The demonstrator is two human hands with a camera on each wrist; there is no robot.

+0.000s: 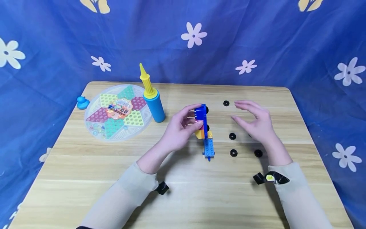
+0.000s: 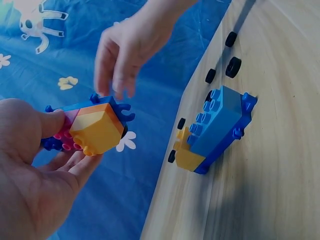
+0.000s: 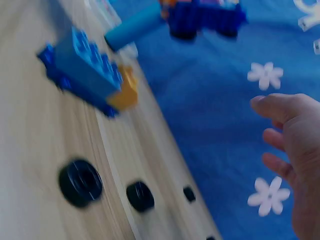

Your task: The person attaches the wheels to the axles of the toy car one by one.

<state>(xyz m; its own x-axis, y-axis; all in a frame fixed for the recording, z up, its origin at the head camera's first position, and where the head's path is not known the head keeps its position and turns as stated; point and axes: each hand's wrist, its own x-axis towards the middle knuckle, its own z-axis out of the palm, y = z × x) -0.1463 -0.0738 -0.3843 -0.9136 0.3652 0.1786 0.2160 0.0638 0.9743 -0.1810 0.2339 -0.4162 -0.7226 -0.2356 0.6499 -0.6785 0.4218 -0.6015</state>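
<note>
Studded bricks (image 2: 90,127) in left hand (image 1: 180,129)

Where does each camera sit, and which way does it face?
Head: worn on the head, facing forward and down over the table; both sleeves, the left hand and the right hand show.
Left wrist: on that wrist, facing the held toy; both hands show.
Right wrist: on that wrist, facing the black wheels and blue cloth; the right hand shows.
Both wrist views show the held toy and tabletop brick toy.
</note>
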